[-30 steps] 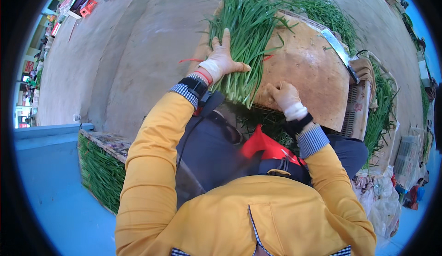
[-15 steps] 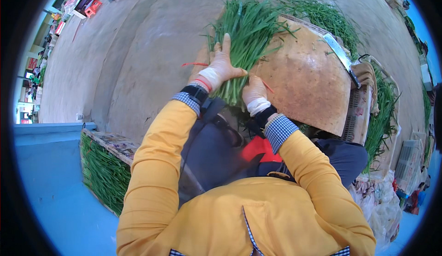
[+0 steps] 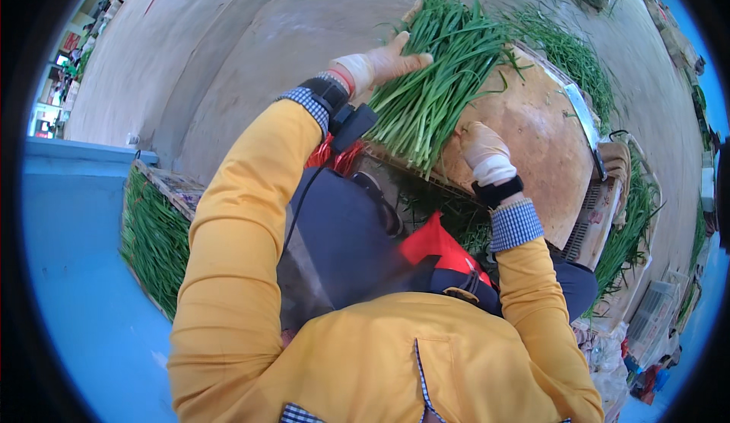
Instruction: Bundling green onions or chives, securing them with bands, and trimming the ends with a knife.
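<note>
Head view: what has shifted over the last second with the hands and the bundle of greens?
The right hand slid from the bare wooden board to the bundle's cut ends. The left hand stayed flat on the left side of the green stalks. The bundle itself lies on the board as before, as does the long knife at the far edge.

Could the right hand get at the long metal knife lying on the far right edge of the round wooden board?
Probably yes: the right hand rests on the round wooden board, and only bare wood lies between it and the long metal knife.
</note>
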Demonstrator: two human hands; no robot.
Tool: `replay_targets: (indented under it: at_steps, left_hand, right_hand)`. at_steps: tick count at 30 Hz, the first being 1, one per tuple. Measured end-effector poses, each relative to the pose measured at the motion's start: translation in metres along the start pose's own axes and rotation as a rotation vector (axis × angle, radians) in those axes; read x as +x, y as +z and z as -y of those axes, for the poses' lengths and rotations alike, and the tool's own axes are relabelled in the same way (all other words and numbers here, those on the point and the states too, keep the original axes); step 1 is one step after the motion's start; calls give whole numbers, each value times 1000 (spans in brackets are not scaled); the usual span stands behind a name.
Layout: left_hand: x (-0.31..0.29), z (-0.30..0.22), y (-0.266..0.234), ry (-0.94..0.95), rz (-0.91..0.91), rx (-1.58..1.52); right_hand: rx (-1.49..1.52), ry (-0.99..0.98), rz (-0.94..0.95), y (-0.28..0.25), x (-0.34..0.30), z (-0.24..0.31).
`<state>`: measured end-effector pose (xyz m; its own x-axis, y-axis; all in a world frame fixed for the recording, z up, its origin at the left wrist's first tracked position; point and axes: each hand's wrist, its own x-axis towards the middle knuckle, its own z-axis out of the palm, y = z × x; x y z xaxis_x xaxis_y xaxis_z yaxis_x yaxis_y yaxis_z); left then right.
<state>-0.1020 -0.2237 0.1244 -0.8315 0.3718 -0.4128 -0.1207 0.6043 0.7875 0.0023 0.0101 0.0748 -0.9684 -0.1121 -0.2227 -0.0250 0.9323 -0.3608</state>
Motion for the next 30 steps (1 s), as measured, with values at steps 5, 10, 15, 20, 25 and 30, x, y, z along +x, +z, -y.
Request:
replay_targets:
  at_steps: [5,10,15,20,25,30]
  left_hand:
    - [-2,51,-21,-3,199,-371]
    - [-21,82,-29,194,71,274]
    - [-21,105,-11,86,92,252]
    - [-22,83,-1,-45,67,-342]
    - [-21,89,1,-201,68,-612]
    - [-27,118,-6,35,-44,31]
  right_hand:
    - [37,-68,-227,-17,-24,21]
    - [461,-496,-161,-11,-69,70]
    - [216,-635,171,72,-55,128]
    - [14,-733,318,149,-12,141]
    - [-68,-667,487,152,1,170]
    - [186,-312,180,122,3,175]
